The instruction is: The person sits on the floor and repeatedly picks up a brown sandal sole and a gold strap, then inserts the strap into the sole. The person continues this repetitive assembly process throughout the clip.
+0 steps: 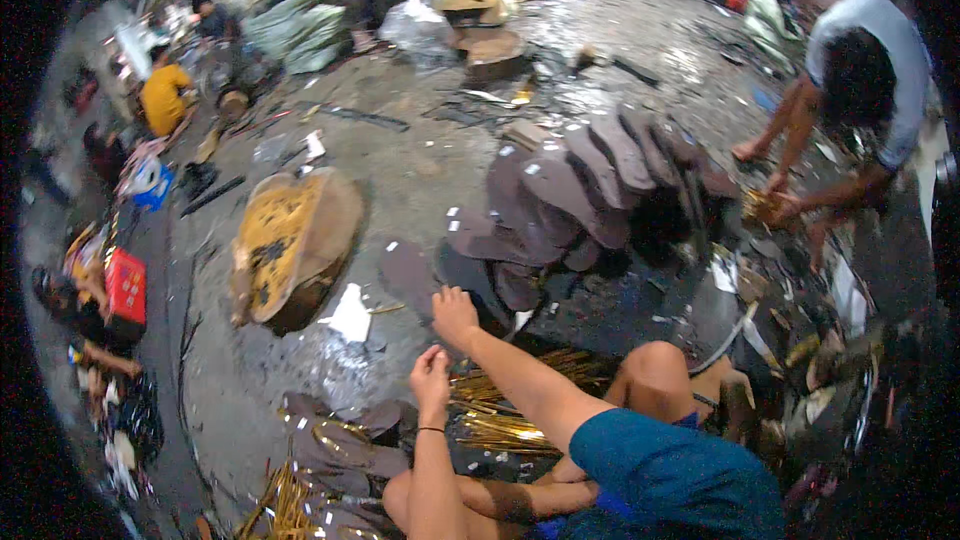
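My right hand reaches forward with fingers bent closed at the near end of a flat brown shoe sole bearing a small white label. A darker sole lies just beyond the fingers. Close below, my left hand is held up in a pinch; what it holds, if anything, is too small to make out. Bundles of shiny gold strips lie beside my legs, under my right forearm. More brown soles with gold strips are spread at my left. A long overlapping pile of labelled soles stretches ahead to the right.
A cut tree-stump block stands ahead on the left, with a white scrap near it. At right, another person bends over gold strips. Scraps litter the floor there. A red box and more people sit far left.
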`<move>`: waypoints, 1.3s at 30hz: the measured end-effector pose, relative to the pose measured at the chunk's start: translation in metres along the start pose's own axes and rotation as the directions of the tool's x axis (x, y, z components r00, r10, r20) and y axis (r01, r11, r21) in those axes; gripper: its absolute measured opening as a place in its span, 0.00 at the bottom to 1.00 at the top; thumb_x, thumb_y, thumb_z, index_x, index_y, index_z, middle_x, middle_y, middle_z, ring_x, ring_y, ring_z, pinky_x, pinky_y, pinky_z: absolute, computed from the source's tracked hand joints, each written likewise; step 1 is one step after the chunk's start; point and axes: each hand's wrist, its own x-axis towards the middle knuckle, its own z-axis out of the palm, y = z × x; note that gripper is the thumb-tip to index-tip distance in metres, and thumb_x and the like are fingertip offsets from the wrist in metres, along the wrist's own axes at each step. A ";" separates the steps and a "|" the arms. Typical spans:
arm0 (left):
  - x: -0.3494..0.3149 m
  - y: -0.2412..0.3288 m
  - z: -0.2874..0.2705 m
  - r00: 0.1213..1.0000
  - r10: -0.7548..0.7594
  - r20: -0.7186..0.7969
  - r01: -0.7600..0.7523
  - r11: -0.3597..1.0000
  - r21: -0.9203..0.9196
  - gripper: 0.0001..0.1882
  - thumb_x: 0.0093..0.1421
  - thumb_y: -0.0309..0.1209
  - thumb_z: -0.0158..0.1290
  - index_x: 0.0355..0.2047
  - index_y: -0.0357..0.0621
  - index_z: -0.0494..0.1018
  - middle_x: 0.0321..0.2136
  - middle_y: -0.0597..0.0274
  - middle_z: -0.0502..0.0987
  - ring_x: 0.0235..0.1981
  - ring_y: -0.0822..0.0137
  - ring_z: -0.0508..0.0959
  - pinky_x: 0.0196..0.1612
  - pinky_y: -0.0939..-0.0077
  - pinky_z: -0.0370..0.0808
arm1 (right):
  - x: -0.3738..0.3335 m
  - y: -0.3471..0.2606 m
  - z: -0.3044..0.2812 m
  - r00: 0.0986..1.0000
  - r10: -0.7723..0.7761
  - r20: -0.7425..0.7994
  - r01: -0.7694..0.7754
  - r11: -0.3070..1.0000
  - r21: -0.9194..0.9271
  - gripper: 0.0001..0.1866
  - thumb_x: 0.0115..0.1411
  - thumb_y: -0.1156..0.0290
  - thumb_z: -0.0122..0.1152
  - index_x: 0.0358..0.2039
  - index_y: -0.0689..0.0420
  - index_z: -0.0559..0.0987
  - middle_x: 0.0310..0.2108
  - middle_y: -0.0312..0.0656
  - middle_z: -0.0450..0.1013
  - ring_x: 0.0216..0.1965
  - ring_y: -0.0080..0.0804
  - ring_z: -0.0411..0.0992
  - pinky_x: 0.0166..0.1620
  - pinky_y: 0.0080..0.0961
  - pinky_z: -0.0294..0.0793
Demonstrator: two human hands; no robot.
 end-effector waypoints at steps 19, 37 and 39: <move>-0.164 0.115 -0.033 0.872 0.366 -0.325 -0.381 0.924 0.016 0.30 0.57 0.26 0.60 0.57 0.33 0.61 0.48 0.55 0.73 0.46 0.63 0.73 0.51 0.69 0.71 | -0.232 0.076 -0.020 0.983 -0.158 0.097 0.127 0.954 0.270 0.11 0.42 0.73 0.63 0.29 0.55 0.78 0.31 0.46 0.74 0.35 0.43 0.74 0.37 0.39 0.75; -0.271 0.099 -0.001 0.932 0.363 -0.002 -0.363 0.931 0.049 0.25 0.58 0.31 0.59 0.53 0.33 0.69 0.44 0.55 0.77 0.44 0.69 0.76 0.47 0.77 0.74 | -0.276 0.030 -0.233 0.921 -0.282 0.269 -0.263 0.062 0.963 0.13 0.64 0.70 0.57 0.45 0.66 0.77 0.37 0.39 0.77 0.37 0.24 0.74 0.43 0.24 0.76; -0.260 0.120 0.014 0.919 0.338 0.204 -0.356 0.932 0.062 0.23 0.58 0.32 0.60 0.51 0.32 0.72 0.41 0.57 0.79 0.42 0.71 0.76 0.46 0.77 0.74 | -0.288 0.036 -0.238 0.947 -0.246 0.204 -0.194 0.064 0.979 0.13 0.64 0.70 0.57 0.45 0.66 0.77 0.38 0.40 0.77 0.37 0.24 0.75 0.43 0.25 0.76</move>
